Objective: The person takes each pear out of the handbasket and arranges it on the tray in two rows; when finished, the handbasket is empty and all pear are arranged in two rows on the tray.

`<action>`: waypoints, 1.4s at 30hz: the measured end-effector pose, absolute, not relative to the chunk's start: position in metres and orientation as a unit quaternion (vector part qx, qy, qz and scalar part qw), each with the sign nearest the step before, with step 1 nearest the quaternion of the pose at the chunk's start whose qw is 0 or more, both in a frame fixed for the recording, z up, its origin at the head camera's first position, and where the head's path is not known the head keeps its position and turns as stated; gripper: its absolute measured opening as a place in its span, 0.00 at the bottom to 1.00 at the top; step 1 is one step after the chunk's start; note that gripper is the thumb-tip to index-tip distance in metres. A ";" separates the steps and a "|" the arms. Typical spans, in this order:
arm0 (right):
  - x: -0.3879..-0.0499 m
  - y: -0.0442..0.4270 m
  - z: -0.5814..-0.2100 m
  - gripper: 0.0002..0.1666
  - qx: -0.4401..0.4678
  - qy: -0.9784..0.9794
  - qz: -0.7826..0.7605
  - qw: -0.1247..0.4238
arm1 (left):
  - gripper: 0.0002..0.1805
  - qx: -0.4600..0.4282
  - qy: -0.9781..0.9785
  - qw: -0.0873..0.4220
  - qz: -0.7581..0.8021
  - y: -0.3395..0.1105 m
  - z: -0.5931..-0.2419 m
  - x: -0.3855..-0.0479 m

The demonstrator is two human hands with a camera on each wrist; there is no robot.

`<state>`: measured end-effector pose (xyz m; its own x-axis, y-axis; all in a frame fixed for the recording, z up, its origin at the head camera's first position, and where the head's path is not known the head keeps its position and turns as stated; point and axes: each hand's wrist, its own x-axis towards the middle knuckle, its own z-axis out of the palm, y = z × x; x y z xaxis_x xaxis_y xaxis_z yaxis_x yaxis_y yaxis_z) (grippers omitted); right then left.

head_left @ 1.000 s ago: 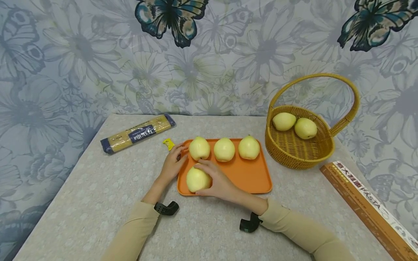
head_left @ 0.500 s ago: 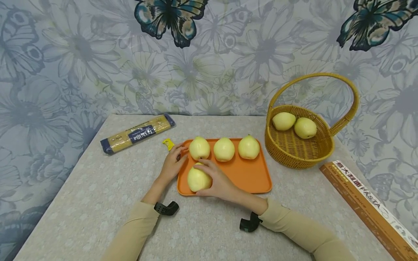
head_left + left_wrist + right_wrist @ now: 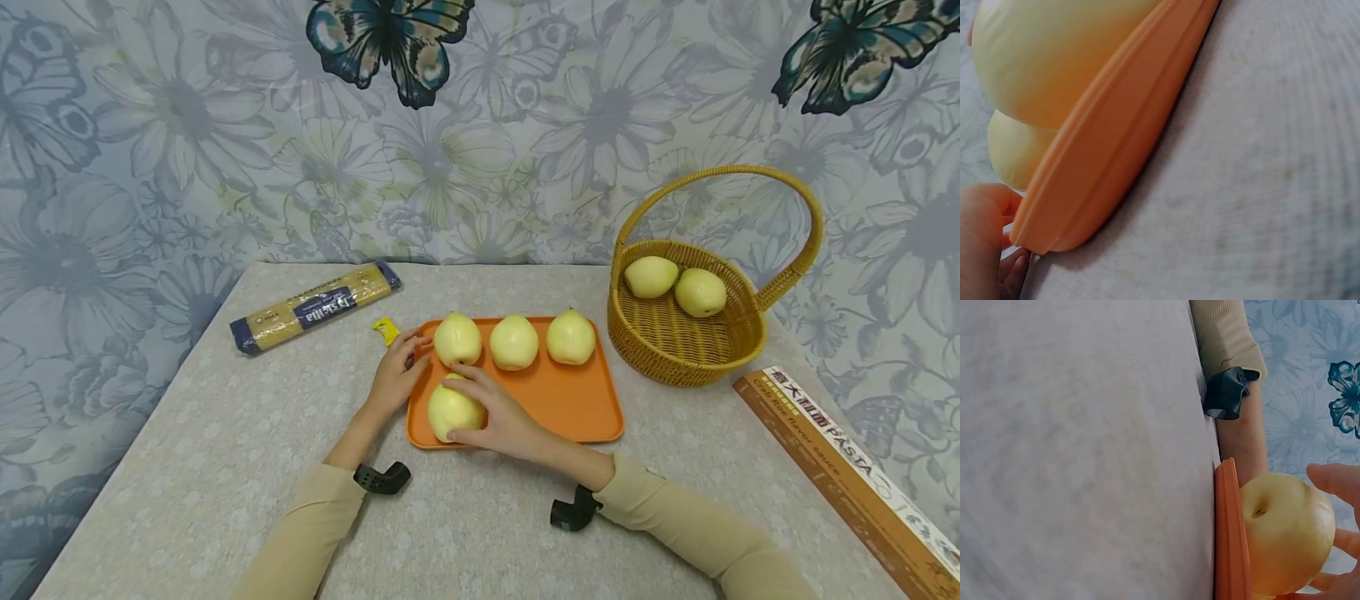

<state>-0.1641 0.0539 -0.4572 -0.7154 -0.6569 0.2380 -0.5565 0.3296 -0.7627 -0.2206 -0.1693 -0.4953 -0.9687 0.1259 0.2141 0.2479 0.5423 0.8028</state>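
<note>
The right hand (image 3: 502,417) is curving around a rounded, smooth, pale yellow-green pear (image 3: 453,412), its fingers lying over the far side and its thumb over the near side; the grip is standing about as wide as the fruit. That pear is sitting in the front left corner of a flat, rectangular, orange tray (image 3: 555,408). In the right wrist view, a small dark hollow in the pear's skin is facing the camera, and the fruit is bulging above the tray's rim. The left hand (image 3: 397,379) is holding the tray's left edge near the back corner, its thumb lying over the rim and its fingers on the outer side, so its grip is narrow.

Three similar pale pears, the left one (image 3: 457,340), the middle one (image 3: 513,342) and the right one (image 3: 571,337), are standing in a row along the tray's back edge. To the right of the tray, a round, golden-brown woven basket with a tall arched handle (image 3: 645,354) is holding two more pale pears (image 3: 701,292). A small, shiny yellow wrapped sweet (image 3: 386,331) is lying just beyond the left hand. Everything is resting on a tabletop covered in pale grey patterned cloth (image 3: 480,542).
</note>
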 end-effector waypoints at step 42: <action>-0.341 0.304 -0.366 0.06 0.109 0.668 -0.706 -0.208 | 0.18 -0.097 -0.878 0.058 -0.466 -0.170 -0.497 -0.223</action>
